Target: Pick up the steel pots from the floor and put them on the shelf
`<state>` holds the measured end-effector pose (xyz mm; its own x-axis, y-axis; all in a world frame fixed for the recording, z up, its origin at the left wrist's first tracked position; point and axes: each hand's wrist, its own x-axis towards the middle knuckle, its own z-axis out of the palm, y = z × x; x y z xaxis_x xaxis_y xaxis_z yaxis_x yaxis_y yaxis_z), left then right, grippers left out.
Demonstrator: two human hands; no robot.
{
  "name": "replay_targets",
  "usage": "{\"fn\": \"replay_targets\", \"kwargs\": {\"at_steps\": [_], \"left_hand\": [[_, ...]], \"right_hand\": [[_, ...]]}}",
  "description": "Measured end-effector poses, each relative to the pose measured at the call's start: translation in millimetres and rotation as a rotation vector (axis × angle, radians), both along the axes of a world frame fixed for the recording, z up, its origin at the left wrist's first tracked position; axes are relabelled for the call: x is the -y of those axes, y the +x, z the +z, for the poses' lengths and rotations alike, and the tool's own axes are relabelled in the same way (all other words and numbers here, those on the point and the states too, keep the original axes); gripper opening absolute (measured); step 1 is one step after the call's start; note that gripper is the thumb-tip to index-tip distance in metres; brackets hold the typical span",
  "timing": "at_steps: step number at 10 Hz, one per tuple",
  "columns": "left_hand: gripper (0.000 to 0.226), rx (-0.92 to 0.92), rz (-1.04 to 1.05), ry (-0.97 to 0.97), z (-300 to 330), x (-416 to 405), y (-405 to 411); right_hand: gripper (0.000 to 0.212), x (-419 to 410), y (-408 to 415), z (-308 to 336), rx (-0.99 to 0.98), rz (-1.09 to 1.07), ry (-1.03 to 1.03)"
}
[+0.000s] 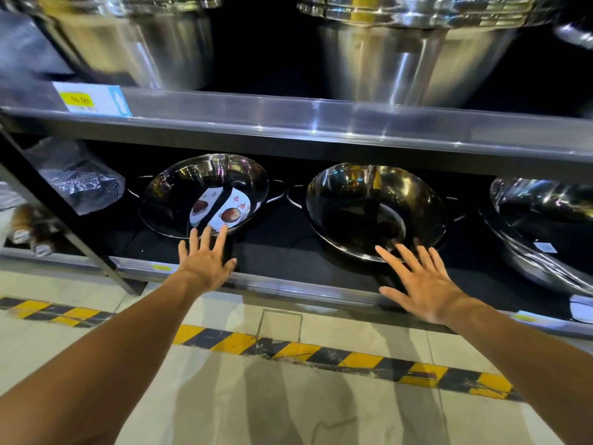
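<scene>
Two shiny steel pots with side handles rest on the bottom shelf (288, 285). The left pot (179, 200) has a paper label inside; the right pot (349, 200) is bare and dark inside. My left hand (205, 261) hovers open, fingers spread, just in front of the left pot's near rim. In front of the right pot's near rim my right hand (420, 284) is spread open, fingertips overlapping the rim. Neither hand holds anything.
A third steel pan stack (545, 226) sits at the right of the bottom shelf. Large steel pots (401, 59) stand on the upper shelf (321, 123) with a price tag (93, 99). A plastic-wrapped bundle (80, 178) lies left. Yellow-black floor tape (321, 351) runs before the shelf.
</scene>
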<state>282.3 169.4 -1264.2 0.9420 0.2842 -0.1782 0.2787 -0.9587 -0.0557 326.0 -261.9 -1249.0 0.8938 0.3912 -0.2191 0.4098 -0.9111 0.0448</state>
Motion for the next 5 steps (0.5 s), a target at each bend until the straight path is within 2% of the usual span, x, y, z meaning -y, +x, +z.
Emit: {"fn": "replay_targets", "kwargs": {"at_steps": [1, 2, 3, 4, 5], "left_hand": [[0.077, -0.019, -0.013, -0.003, 2, -3, -3], [0.078, 0.015, -0.036, 0.005, 10, -4, -8], [0.078, 0.137, -0.07, -0.096, 26, 11, -27], [0.076, 0.091, -0.18, -0.135, 65, 25, -76], [0.075, 0.004, -0.276, -0.09, 124, 28, -130]], "right_hand": [[0.077, -5, -1, 2, -0.019, -0.027, -0.025], [0.075, -11, -4, 8, 0.029, -0.026, 0.034], [0.074, -24, -19, 17, 0.12, 0.054, 0.166], [0.074, -46, -54, 47, 0.039, 0.112, 0.157], [0.075, -66, -95, 100, -0.07, 0.237, 0.139]]}}
